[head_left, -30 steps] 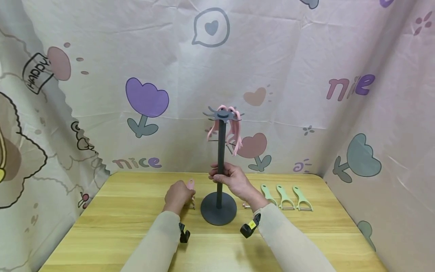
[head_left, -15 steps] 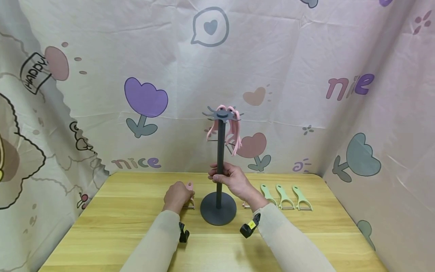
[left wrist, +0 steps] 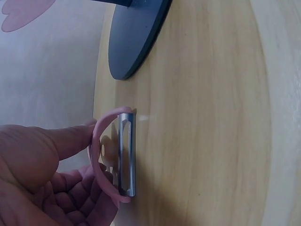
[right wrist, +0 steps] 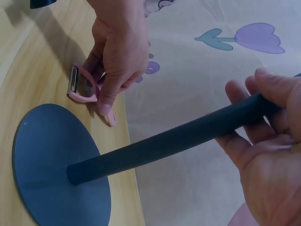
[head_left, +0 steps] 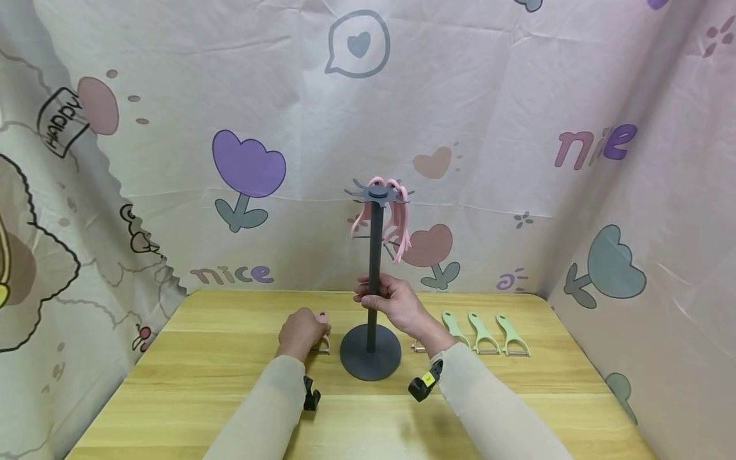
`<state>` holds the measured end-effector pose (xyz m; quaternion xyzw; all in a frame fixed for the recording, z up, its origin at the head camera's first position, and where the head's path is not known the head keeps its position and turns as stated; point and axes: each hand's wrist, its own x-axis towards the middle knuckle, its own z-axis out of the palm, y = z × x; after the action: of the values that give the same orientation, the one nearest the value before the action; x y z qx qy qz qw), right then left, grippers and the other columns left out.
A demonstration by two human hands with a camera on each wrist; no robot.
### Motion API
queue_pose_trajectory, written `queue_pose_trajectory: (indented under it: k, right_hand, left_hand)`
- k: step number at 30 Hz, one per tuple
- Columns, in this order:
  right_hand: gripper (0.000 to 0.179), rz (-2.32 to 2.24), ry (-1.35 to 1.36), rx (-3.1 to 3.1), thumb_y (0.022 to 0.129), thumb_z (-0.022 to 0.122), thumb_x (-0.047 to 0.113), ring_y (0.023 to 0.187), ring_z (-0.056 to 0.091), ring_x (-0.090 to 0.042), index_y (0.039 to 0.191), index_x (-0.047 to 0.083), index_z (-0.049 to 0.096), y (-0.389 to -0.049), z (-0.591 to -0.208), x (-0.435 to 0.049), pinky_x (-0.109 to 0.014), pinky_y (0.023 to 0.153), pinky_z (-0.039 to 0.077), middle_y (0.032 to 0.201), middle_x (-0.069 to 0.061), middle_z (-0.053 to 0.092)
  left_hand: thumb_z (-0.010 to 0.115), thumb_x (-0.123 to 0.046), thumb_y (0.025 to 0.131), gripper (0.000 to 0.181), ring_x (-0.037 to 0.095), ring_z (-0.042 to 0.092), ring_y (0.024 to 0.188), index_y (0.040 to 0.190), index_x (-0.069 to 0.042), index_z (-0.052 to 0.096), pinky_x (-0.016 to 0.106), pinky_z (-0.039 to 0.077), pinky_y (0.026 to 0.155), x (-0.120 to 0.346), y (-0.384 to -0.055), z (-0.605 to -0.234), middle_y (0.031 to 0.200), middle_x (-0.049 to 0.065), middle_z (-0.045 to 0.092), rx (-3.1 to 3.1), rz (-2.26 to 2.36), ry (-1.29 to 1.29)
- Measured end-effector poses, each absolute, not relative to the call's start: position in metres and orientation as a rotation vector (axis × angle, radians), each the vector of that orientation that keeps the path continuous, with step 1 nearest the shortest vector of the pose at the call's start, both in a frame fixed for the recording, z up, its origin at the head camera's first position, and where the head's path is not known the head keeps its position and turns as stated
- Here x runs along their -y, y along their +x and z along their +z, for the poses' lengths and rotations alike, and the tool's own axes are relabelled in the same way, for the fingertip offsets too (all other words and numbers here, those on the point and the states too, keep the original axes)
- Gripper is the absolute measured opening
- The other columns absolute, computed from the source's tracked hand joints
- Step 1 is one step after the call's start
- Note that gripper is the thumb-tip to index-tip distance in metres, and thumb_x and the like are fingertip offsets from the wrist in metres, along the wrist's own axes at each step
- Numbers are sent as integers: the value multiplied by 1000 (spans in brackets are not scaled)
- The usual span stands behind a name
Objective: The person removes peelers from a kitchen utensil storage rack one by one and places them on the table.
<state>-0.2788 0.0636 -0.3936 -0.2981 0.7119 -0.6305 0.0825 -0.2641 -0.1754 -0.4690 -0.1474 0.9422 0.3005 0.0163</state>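
Soft, even light fills the head view; faint shadows mark the counter [head_left: 184, 377]; the left wrist view looks bluish, slightly hazy.

A stand [right wrist: 155, 144] is gripped in the right hand [right wrist: 273, 155]; a peeler [right wrist: 85, 98] is pinched in the left hand [right wrist: 121, 54].

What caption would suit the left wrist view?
Left hand gripping a pink peeler at a wooden tabletop, a dark round base nearby.

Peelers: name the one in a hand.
The pink peeler left of the stand, pinched by the left hand. Other pink peelers hang on the stand; green peelers lie to its right.
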Motion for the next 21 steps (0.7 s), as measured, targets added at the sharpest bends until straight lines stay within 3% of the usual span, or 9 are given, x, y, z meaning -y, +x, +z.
queue_pose_trajectory:
  k: [14,21]
  right_hand:
    - [37,-1851,-927,-2075,103,61,-3,127,68,-36,140,-5,59,-279,-390,-63,-41,105,57,138,-29,65]
    - [39,-1818,-918,-2158,104,64,4,120,72,-34,142,2,60,-277,-392,-65,-42,104,58,126,-20,74]
  left_hand:
    - [79,-31,88,30,28,60,70,86,-3,69,38,47,59,175,-264,-469,81,12,68,-2942,930,-459]
    - [80,-32,88,30,29,60,71,87,-4,70,39,48,60,175,-265,-471,83,12,69,-2937,926,-485]
